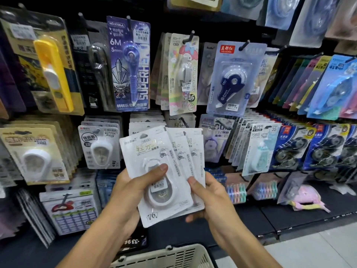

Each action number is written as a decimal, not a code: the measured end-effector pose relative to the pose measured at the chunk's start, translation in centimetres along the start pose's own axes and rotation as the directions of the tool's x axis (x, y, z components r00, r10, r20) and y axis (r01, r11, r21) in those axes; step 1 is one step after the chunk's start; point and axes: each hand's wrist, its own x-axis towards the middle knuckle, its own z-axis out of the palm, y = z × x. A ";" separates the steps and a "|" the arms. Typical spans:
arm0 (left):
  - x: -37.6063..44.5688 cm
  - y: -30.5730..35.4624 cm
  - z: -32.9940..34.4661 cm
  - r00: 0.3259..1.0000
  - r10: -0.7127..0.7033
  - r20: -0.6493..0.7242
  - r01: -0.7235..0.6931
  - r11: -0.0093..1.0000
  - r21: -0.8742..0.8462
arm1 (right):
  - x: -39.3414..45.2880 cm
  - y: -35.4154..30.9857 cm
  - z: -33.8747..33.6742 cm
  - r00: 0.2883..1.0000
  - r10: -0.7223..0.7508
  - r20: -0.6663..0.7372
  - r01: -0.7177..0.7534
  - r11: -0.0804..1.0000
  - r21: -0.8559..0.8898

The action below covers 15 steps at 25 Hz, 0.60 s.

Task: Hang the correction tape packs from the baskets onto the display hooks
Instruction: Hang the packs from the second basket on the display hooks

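Note:
A fanned stack of white correction tape packs (154, 151) is held up in front of the display wall. My left hand (133, 182) grips the stack from the left, its thumb pressed on the front pack's blister. My right hand (204, 192) holds the stack's right edge, thumb on the front and fingers behind. Just behind the stack, a display hook (183, 122) carries matching white packs. A pale plastic basket (170, 256) sits below my arms at the bottom edge; its contents are hidden.
Rows of hooks carry other packs: a yellow one (52, 74), a purple "6M" one (129, 62), a navy-blue one (231, 80), blue twin packs (289, 151). A dark shelf (289, 215) below holds tape rolls (237, 192) and a pink item (307, 198). Pale floor lies bottom right.

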 end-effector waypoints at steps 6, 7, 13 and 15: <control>-0.2 0.1 -0.2 0.997 0.019 -0.077 -0.020 1.000 -0.004 | 1.6 -0.4 -0.1 0.983 -0.018 -0.182 0.038 0.993 0.109; -0.2 0.3 -0.5 0.995 0.033 -0.091 -0.035 0.999 -0.014 | 1.7 -0.7 -0.6 0.971 -0.035 -0.238 0.038 0.999 0.009; 0.2 1.9 -1.9 0.977 0.118 -0.179 -0.123 0.992 -0.017 | 1.5 -1.3 -2.3 0.908 -0.155 -0.390 0.097 0.982 -0.164; 0.2 2.0 -1.7 0.978 0.133 -0.163 -0.137 0.990 -0.013 | 1.6 -1.3 -2.1 0.932 -0.091 -0.352 0.092 0.996 -0.016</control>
